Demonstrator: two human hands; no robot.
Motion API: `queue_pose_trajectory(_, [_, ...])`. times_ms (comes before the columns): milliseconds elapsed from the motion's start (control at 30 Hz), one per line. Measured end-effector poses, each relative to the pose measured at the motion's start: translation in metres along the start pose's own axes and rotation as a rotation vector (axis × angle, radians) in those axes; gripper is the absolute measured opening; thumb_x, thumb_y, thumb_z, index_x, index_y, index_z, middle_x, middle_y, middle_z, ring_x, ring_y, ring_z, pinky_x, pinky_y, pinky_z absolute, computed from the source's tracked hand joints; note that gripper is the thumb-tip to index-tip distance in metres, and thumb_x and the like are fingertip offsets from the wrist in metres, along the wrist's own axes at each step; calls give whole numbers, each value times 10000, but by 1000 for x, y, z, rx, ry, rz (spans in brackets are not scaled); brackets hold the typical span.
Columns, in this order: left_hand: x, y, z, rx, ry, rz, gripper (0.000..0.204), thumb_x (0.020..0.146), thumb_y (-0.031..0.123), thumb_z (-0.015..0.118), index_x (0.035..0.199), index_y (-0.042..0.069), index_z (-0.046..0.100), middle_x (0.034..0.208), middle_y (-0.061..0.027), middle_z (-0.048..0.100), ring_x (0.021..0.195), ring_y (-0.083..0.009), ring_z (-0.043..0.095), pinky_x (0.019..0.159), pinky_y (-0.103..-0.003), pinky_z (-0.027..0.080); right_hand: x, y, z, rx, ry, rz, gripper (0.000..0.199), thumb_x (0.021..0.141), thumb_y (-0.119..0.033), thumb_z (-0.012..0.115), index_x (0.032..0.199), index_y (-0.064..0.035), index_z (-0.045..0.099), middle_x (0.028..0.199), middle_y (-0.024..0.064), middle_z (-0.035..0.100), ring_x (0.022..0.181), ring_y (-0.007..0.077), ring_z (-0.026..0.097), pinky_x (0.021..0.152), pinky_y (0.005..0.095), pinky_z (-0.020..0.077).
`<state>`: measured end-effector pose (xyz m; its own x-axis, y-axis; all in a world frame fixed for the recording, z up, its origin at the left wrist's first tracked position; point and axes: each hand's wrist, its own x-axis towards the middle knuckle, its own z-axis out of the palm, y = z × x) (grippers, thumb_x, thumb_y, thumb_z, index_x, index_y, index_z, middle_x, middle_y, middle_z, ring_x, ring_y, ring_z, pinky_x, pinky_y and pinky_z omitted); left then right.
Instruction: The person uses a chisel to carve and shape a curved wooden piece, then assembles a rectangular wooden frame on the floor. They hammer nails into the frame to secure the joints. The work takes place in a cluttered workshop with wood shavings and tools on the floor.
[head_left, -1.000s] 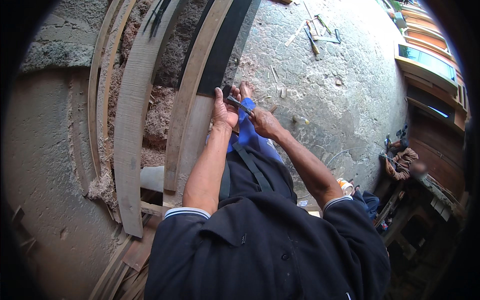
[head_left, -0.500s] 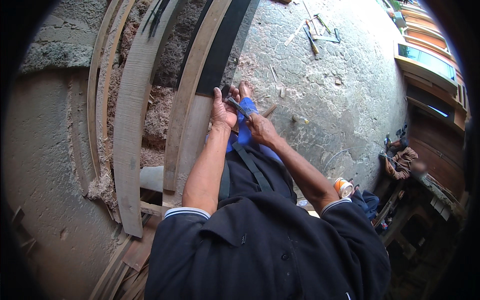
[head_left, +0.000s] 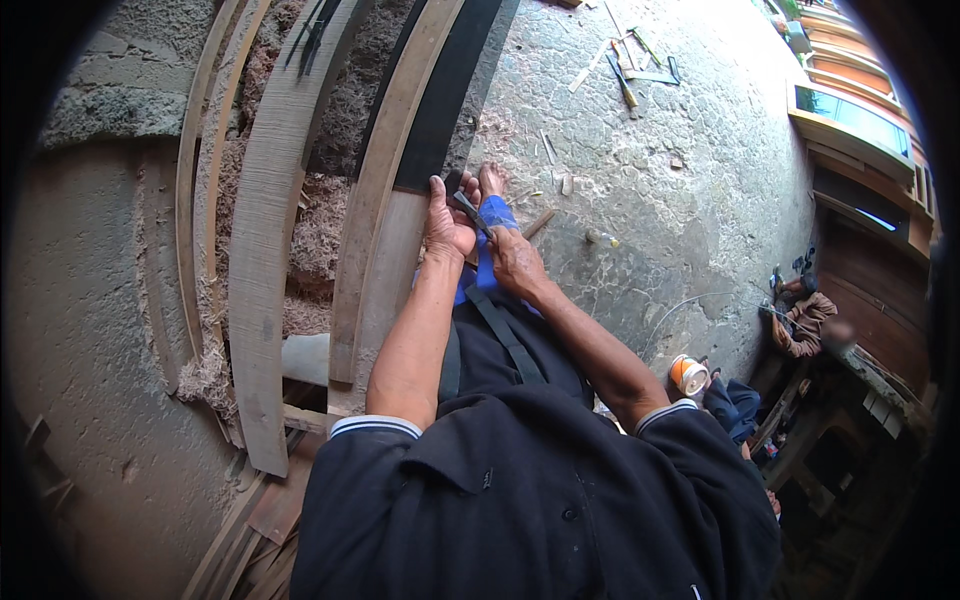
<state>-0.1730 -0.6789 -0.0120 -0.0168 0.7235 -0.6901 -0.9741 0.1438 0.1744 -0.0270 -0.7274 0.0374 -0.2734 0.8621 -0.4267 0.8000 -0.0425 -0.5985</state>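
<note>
Presently, a small dark metal tool (head_left: 468, 208) is seen held between both hands, above the lower end of a long wooden plank (head_left: 385, 270). The left hand (head_left: 448, 222) is closed about the tool's near end, thumb and fingers curled, with the heel of the hand lying against the plank's edge. The right hand (head_left: 512, 258) is closed on the tool's other end; what kind of tool it is cannot be made out. A bare foot in a blue sandal (head_left: 492, 215) is noted directly beneath the hands, toes pointing away from the person. The plank is pale at its near part and painted black (head_left: 450, 90) further up, and it is flanked on the left by further curved pale boards (head_left: 265, 300) laid over a bed of wood shavings (head_left: 320, 215). Scattered offcuts (head_left: 625, 70) are recorded on the stone-paved ground (head_left: 680, 220) beyond. An orange and white can (head_left: 688, 374) stands near the right elbow. Another person (head_left: 800, 318) is seated well apart at the right.
</note>
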Motion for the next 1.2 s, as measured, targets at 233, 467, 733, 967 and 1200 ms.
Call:
queue_pose_trajectory(233, [-1,1,1,-28,11,-27,529,928,500,635,1132,11,646,1069,-100,704,983,-230,693,834,-347,586,6,10,-6,3,-43,-37,191,999,-214,468,1101,-59,515,1048,271,602,974,486,599,830,579,474])
queue_pose_trajectory(467, [-1,0,1,-30,-22,-9,521,923,495,646,1131,18,645,1082,-100,700,998,-233,687,842,-353,594,11,8,-12,10,-121,12,193,994,-212,487,1088,-46,515,968,279,632,961,477,612,816,574,467])
queue_pose_trajectory(733, [0,0,0,-34,-31,-16,511,923,492,647,1133,27,647,1088,-101,699,1002,-235,686,850,-355,595,8,2,-7,39,-116,80,198,985,-208,511,1067,-29,517,946,277,636,950,470,616,806,569,468])
queue_pose_trajectory(967, [3,0,-3,-25,-32,-22,523,932,495,631,1151,20,636,1098,-104,696,1005,-237,684,862,-364,593,11,15,-15,-52,-134,-6,250,985,-223,507,1192,-82,525,1027,271,625,989,476,609,835,569,477])
queue_pose_trajectory(1200, [2,-1,-3,-32,-33,-15,525,930,501,628,1145,22,638,1088,-100,693,1007,-234,684,857,-365,594,10,18,-4,2,-71,-61,259,993,-237,491,1206,-92,517,1039,275,621,985,481,608,834,574,477])
